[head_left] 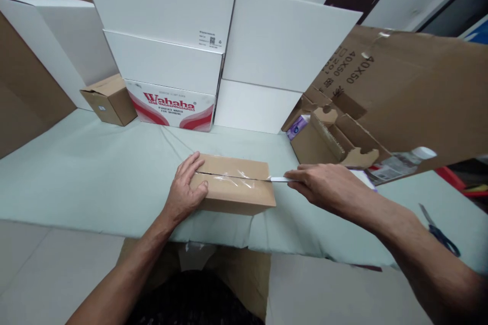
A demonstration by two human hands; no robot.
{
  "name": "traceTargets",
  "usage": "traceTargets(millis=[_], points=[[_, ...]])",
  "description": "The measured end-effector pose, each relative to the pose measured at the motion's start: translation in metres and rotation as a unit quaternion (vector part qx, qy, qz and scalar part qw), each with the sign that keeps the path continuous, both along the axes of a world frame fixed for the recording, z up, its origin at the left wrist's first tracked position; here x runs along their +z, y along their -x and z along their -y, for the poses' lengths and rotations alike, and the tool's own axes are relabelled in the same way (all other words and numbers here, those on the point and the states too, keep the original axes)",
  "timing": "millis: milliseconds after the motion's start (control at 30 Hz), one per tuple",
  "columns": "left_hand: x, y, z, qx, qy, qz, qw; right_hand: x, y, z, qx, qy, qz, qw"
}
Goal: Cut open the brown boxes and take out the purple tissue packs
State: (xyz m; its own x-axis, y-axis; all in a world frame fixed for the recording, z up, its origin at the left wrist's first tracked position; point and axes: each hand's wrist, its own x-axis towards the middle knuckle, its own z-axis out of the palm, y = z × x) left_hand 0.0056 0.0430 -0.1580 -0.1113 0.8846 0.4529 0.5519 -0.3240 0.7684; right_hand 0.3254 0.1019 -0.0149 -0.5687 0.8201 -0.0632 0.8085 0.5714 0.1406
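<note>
A small brown cardboard box (236, 190) lies on the cloth-covered table, its top seam crossed by clear tape (240, 179) that looks wrinkled. My left hand (186, 185) grips the box's left end, with the thumb on the top flap and the fingers along the far left corner. In my right hand (310, 180) is a knife (280, 179) with a thin pale blade; its handle is hidden in my closed fingers. The blade's tip meets the right end of the taped seam.
Scissors (438, 231) lie at the right. An open brown carton (312, 144) and a clear bottle with a white cap (423, 153) stand behind my right arm. A small brown box (110, 101), a Wahaha carton (171, 106) and white cartons (263, 104) line the back.
</note>
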Motion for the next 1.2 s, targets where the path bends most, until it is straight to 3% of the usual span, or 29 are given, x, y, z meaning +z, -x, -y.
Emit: traceTargets(millis=[133, 333, 433, 500, 567, 700, 800, 900, 1033, 1200], points=[[0.002, -0.002, 0.001, 0.005, 0.006, 0.007, 1.000, -0.010, -0.025, 0.005, -0.080, 0.055, -0.129, 0.987], [-0.001, -0.003, 0.001, 0.017, 0.008, 0.016, 1.000, -0.078, -0.054, 0.018, -0.250, 0.046, -0.386, 0.886], [-0.001, -0.001, 0.002, 0.015, 0.012, 0.014, 1.000, -0.104, -0.052, 0.027, -0.270, 0.052, -0.454, 0.848], [-0.001, -0.001, 0.002, 0.007, 0.017, 0.013, 1.000, -0.106, -0.046, 0.033, -0.266, 0.050, -0.481, 0.834], [-0.001, 0.000, 0.002, 0.002, 0.019, 0.014, 1.000, -0.097, -0.038, 0.040, -0.249, 0.047, -0.476, 0.842], [-0.001, 0.000, 0.001, -0.004, 0.012, 0.029, 0.999, -0.059, -0.009, 0.047, -0.151, 0.029, -0.393, 0.907], [-0.001, 0.001, 0.002, -0.014, 0.016, 0.055, 0.998, -0.032, 0.024, 0.043, -0.050, 0.021, -0.291, 0.955], [-0.005, -0.001, 0.003, -0.027, 0.021, 0.121, 0.992, -0.013, 0.064, 0.034, 0.014, 0.020, -0.158, 0.987], [-0.016, -0.007, 0.003, -0.047, 0.011, 0.231, 0.972, 0.003, 0.112, 0.023, 0.058, 0.023, -0.006, 0.998], [-0.026, -0.013, 0.001, -0.044, 0.022, 0.302, 0.952, 0.006, 0.145, 0.017, 0.075, 0.020, 0.057, 0.995]])
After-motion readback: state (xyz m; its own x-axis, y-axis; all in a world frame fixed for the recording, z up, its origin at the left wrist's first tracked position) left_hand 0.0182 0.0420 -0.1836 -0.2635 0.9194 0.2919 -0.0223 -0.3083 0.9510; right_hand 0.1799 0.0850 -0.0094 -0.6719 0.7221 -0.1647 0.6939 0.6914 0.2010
